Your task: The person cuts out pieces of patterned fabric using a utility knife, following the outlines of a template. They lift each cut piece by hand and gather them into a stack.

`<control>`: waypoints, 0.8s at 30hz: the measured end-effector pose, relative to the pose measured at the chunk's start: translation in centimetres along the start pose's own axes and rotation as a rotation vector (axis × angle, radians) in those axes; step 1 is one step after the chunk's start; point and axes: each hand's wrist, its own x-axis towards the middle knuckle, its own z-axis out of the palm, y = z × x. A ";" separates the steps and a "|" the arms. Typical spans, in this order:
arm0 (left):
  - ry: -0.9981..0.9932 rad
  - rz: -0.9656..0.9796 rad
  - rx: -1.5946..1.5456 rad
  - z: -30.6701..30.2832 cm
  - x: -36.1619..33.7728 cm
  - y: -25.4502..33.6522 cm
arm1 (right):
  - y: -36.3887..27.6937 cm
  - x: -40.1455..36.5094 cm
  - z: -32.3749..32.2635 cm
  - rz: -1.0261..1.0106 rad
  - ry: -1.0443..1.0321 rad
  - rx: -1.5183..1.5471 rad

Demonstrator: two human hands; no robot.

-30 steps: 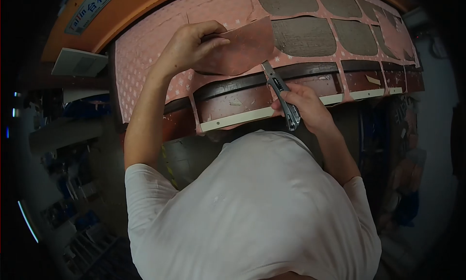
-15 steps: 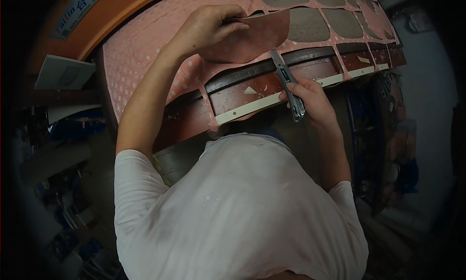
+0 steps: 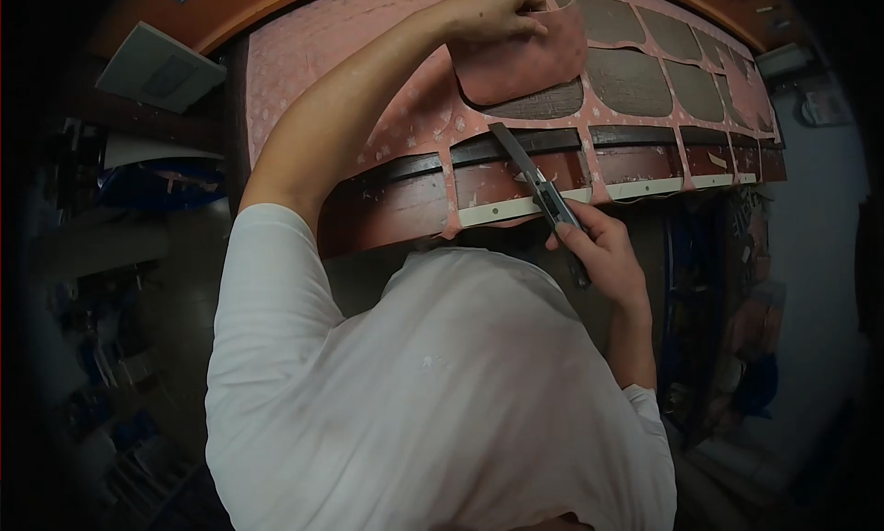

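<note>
My left hand (image 3: pixel 498 10) pinches the top edge of a cut pink piece of sheet material (image 3: pixel 520 66) with rounded corners. The piece is raised over a matching opening in the pink patterned sheet (image 3: pixel 304 89), and grey board (image 3: pixel 543 100) shows below its lower edge. Lower down and to the right, my right hand (image 3: pixel 603 250) is wrapped around a utility knife (image 3: pixel 552 204). Its long blade is out, pointing up and left over the sheet's front strip, apart from the lifted piece.
Several rounded openings in the sheet expose the grey board (image 3: pixel 626 81). Along the front edge runs a pale strip (image 3: pixel 502 210) beside a reddish-brown surface (image 3: pixel 387 209) with scraps on it. A whitish panel (image 3: pixel 157 69) leans at the left.
My left hand has carried the pink piece up and to the right, baring more of the opening under it. The knife has drawn back from the piece, and the view has shifted.
</note>
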 end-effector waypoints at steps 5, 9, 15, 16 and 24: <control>-0.021 -0.001 0.003 0.1 0.4 0.0 | -2.5 1.5 3.1 -0.495 0.207 -0.623; -0.041 -0.013 -0.007 0.2 0.5 -0.1 | -3.1 3.1 4.2 -0.466 0.310 -0.961; -0.048 -0.045 -0.038 0.2 0.5 -0.7 | -2.2 1.9 3.6 -0.373 0.324 -0.913; -0.049 -0.056 -0.053 0.2 0.4 -0.8 | -1.8 1.7 3.1 -0.377 0.303 -0.847; -0.044 -0.274 -0.509 -0.4 0.6 0.4 | 4.4 -2.0 -0.3 -0.083 0.457 0.017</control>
